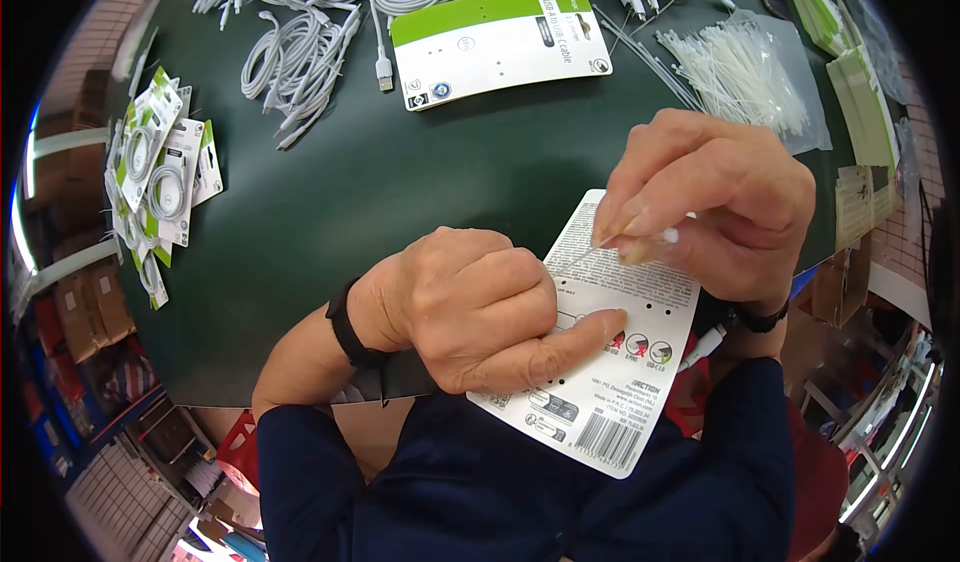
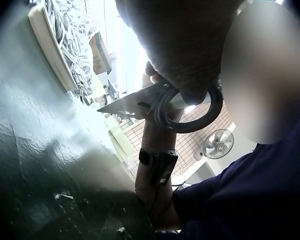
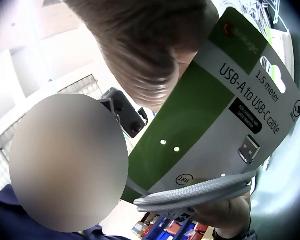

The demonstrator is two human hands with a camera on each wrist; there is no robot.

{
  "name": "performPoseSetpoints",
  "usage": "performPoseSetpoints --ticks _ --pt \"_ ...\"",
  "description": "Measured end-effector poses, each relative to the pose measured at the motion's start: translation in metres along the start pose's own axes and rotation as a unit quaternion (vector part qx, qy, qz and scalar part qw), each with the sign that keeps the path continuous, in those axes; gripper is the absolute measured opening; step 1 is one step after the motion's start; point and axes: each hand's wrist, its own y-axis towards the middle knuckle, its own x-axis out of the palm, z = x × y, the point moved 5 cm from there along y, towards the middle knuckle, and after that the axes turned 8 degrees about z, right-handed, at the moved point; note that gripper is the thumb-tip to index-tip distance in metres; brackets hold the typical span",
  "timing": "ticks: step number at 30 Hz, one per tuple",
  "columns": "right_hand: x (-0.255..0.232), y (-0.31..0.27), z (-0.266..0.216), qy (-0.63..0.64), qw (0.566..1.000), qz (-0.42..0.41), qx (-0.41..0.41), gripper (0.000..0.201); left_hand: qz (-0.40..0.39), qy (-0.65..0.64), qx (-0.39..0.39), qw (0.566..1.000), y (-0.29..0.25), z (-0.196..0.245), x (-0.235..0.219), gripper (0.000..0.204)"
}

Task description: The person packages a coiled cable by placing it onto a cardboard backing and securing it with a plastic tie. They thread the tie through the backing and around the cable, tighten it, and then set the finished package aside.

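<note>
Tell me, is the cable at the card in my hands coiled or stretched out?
Coiled: the left wrist view shows the cable looped into a ring by the card.

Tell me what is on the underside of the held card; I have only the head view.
Observer: A coiled grey cable is at the card's green-and-white face, per the right wrist view.
Operator: Read me the length printed on that face.
Observer: It says 1.5 meter, in the right wrist view.
Operator: Describe the coil's shape.
Observer: The left wrist view shows it as a round ring with an open middle.
</note>
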Motion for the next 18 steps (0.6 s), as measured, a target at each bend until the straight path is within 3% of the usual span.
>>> performPoseSetpoints --ticks 5,8,17,18 --pt "0.010 -0.002 0.005 -0.048 0.987 -0.127 0.086 0.016 0.014 -0.010 -0.017 1.000 0.002 -0.001 0.002 0.051" --pt "0.009 -0.002 0.009 -0.020 0.984 -0.143 0.101 0.016 0.018 -0.001 -0.020 1.000 0.001 -0.001 0.003 0.050" --pt "0.002 0.001 0.010 -0.025 0.987 -0.120 0.101 0.015 0.015 0.013 -0.030 0.999 0.005 -0.003 0.000 0.043" --pt "-0.002 0.003 0.009 -0.025 0.994 -0.053 0.089 0.014 0.012 0.011 -0.039 0.999 0.006 -0.003 0.000 0.043"
